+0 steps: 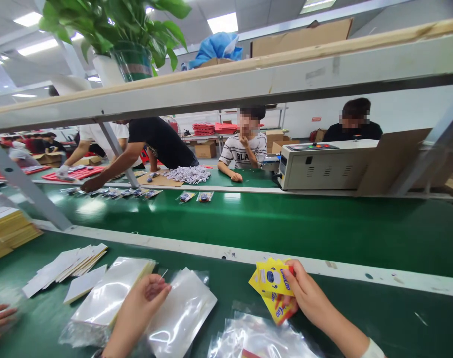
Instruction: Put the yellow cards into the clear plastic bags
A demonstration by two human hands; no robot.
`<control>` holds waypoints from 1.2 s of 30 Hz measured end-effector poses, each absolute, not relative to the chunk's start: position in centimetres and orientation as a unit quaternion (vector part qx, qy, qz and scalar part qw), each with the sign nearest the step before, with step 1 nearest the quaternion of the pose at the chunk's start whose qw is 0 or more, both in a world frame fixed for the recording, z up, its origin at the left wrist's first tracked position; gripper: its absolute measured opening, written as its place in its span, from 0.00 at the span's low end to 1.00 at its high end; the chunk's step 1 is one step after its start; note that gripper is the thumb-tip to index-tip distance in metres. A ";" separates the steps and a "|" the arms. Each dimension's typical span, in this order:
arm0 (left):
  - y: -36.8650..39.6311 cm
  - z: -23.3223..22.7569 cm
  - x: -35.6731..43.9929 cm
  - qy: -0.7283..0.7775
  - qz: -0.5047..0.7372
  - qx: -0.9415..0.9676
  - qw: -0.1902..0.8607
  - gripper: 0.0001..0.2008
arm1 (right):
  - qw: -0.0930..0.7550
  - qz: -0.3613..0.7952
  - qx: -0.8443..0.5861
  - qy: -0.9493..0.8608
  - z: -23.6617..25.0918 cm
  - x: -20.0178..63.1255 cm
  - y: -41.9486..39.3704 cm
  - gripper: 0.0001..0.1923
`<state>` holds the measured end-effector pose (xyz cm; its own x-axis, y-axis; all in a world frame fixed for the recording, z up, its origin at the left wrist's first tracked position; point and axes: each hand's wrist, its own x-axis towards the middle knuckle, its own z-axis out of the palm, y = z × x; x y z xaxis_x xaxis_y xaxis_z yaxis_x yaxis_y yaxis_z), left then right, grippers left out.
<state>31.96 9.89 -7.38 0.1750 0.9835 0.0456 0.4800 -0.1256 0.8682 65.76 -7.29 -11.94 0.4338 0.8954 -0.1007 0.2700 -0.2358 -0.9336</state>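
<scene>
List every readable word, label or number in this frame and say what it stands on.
"BLA", cut off: striped T-shirt of a seated person across the belt.
Blue brand lettering on the yellow cards in the right hand: too blurred to read.
Red wall sign: too small.
Left hand rests on unprinted clear bags.

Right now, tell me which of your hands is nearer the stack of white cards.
Left. The left hand rests on the clear bags, just right of the stack of white cards. The right hand holds yellow cards far to the right.
</scene>
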 end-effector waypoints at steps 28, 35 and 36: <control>2.1 -4.4 39.3 0.332 0.365 0.786 0.373 0.04 | 0.748 0.038 -0.438 -0.498 -5.7 59.1 -8.3 0.09; 1.4 -4.1 39.7 0.303 0.378 0.791 0.374 0.08 | 0.795 0.091 -0.474 -0.366 -6.2 58.1 -7.8 0.10; 1.2 -4.0 39.7 0.294 0.379 0.790 0.383 0.10 | 0.795 0.087 -0.478 -0.364 -6.3 58.4 -7.7 0.11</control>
<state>39.74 1.21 -4.02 0.5401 0.7540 0.3739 0.1740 -0.5347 0.8270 58.37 -7.74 -6.34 0.7198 0.4858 0.4959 0.2107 0.5277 -0.8229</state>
